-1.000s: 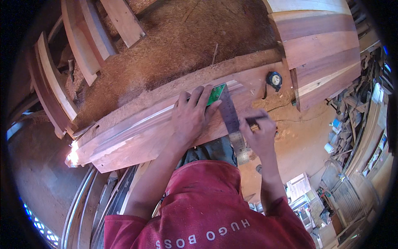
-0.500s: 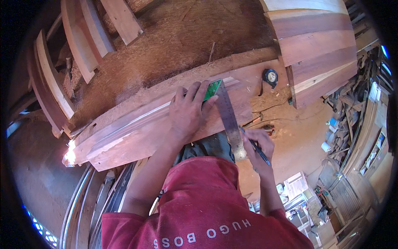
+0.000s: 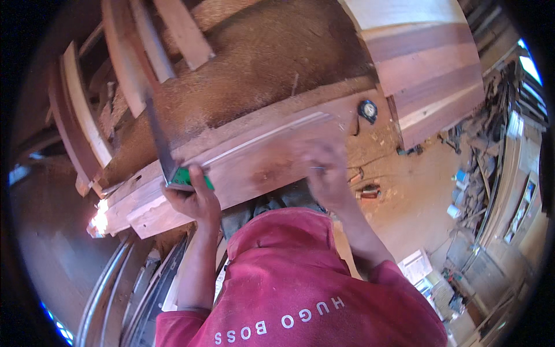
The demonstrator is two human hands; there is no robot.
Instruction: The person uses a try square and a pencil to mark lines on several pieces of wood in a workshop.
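My left hand (image 3: 199, 199) is closed on the green handle of a try square (image 3: 157, 133), thumb on top. The square is lifted, its metal blade pointing away toward the far left. Under it lies a long reddish wooden board (image 3: 248, 179) with a pale strip along its far side. Over the board's right part is my right hand (image 3: 328, 176), smeared by motion, with its fingers curled. A thin blue sliver of the pencil shows at the fingers; the rest of it is lost in the blur.
A round tape measure (image 3: 367, 111) rests beyond the board's right end. Several curved wooden pieces (image 3: 81, 115) stand at the far left. A wide planked panel (image 3: 430, 69) lies at the far right. An orange-and-black tool (image 3: 368, 192) is on the ground to the right.
My left hand has carried the try square leftward off the board's right part and turned it, so the blade now points away. My right hand has moved up and left over the board.
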